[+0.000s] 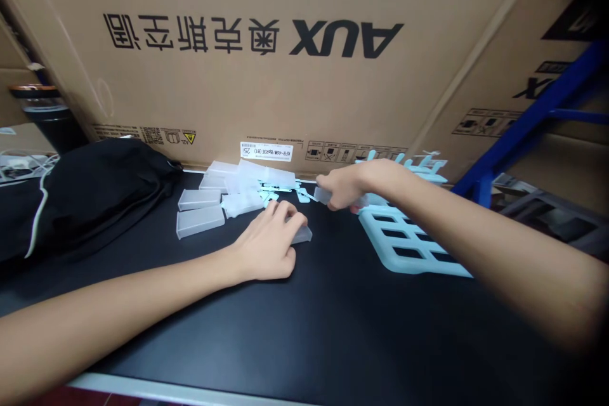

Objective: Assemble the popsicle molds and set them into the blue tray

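My left hand [267, 242] rests low over the black tabletop, its fingers curled around a translucent popsicle mold [303, 235] that is mostly hidden beneath them. To the right, my right hand [343, 185] pinches another frosted popsicle mold [323, 195], partly covered by the fingers. Behind my left hand lies a loose pile of clear molds [200, 222], some overlapping. Among them are light blue sticks [303, 195]. Beneath and beyond my right forearm sits a light blue rack [397, 247] with rectangular slots, and blue sticks [428, 165] stand up behind it.
A large cardboard box [266, 95] stands along the back edge of the table [304, 336]. A black bag [109, 193] with a white cord lies at the left, near a dark tumbler [50, 115]. A blue metal frame [528, 117] rises at the right.
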Available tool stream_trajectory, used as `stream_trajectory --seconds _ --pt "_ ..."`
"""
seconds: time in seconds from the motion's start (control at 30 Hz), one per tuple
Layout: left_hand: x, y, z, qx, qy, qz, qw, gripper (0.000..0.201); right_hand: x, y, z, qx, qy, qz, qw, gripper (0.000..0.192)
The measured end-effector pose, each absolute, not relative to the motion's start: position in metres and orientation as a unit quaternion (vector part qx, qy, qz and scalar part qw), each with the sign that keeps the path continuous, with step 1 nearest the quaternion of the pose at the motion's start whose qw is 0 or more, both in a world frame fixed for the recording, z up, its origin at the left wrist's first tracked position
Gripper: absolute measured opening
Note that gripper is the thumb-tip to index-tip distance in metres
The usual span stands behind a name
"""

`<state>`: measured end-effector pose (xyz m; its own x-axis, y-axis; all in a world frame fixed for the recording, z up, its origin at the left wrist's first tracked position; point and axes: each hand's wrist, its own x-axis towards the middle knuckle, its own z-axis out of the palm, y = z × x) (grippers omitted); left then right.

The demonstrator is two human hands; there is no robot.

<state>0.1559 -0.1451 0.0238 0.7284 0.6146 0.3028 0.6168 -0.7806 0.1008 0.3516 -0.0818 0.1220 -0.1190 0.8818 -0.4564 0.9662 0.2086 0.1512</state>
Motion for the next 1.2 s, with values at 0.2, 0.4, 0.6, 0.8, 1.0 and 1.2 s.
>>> stream_trajectory --seconds 0.2,0.4,0.6,0.8,1.0,1.2 --pt "0.156 -0.146 0.025 -0.922 -0.349 -0.164 -0.042 0.031 0.342 -0.088 0.146 0.596 0.738 -0.127 0.289 0.017" --pt "0.156 -0.148 0.028 -0.928 -0.324 -0.174 -0.056 0.033 0.348 -0.064 0.135 0.615 0.747 -0.081 0.240 0.016" --pt "0.156 -0.148 0.030 -0.941 -0.304 -0.132 -0.076 0.050 0.345 -0.040 0.101 0.574 0.803 -0.037 0.160 0.045" --pt "0.156 -0.148 0.032 -0.948 -0.300 -0.093 -0.054 0.043 0.354 -0.032 0.081 0.590 0.798 0.003 0.122 0.055" --pt "0.156 -0.147 0.033 -0.950 -0.292 -0.096 -0.061 0.039 0.368 -0.033 0.097 0.622 0.774 0.004 0.120 0.051" --pt "0.157 -0.149 0.034 -0.954 -0.287 -0.079 -0.023 0.027 0.369 -0.031 0.099 0.627 0.772 0.029 0.104 0.044"
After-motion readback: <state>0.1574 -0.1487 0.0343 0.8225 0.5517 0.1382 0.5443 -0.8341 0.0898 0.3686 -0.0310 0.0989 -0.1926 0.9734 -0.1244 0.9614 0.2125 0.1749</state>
